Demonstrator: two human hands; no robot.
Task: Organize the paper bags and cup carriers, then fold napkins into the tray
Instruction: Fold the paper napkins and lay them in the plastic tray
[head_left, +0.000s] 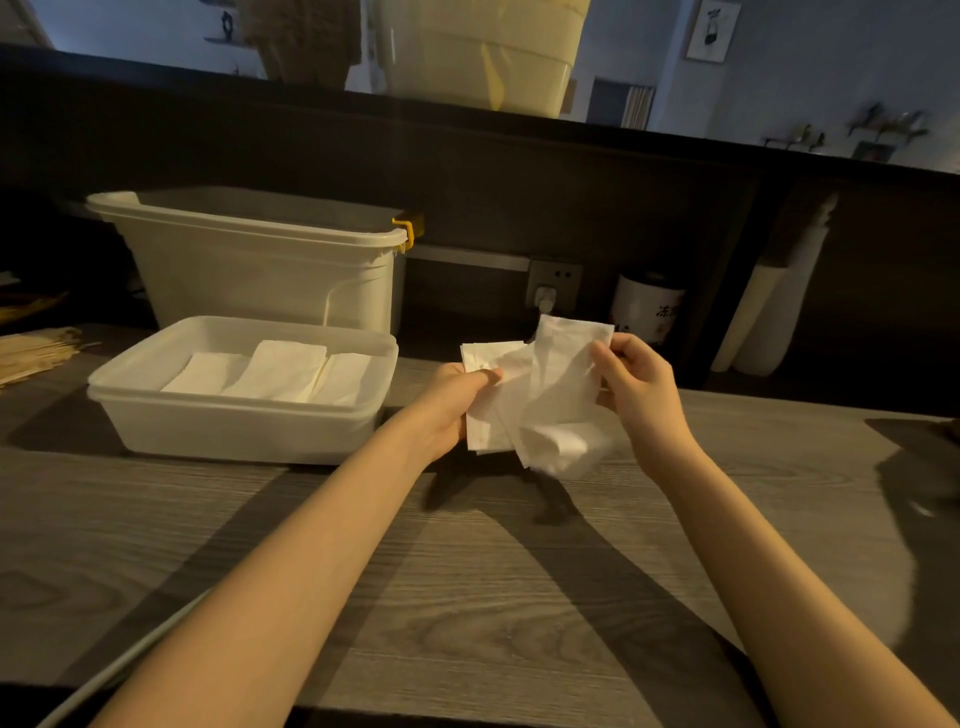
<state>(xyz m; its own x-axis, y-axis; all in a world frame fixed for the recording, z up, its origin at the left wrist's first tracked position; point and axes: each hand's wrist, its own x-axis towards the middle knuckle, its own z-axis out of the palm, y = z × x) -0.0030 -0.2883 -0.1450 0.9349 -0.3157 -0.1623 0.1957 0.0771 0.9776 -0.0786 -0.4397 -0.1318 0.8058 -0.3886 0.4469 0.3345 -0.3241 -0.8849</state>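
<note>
I hold a loose white napkin (545, 400) in the air above the wooden counter, between both hands. My left hand (457, 400) grips its left edge together with what looks like more napkin paper. My right hand (636, 384) pinches the napkin's upper right corner. The napkin hangs crumpled and partly unfolded. To the left stands a shallow white plastic tray (244, 421) on the counter, with three folded napkins (275, 371) lying side by side inside it.
A tall white lidded bin (249, 260) stands behind the tray. Brown paper items (31, 353) lie at the far left edge. A dark-lidded jar (647, 306) and white rolls (769, 312) stand against the dark back wall. A wall socket (553, 286) is behind the napkin.
</note>
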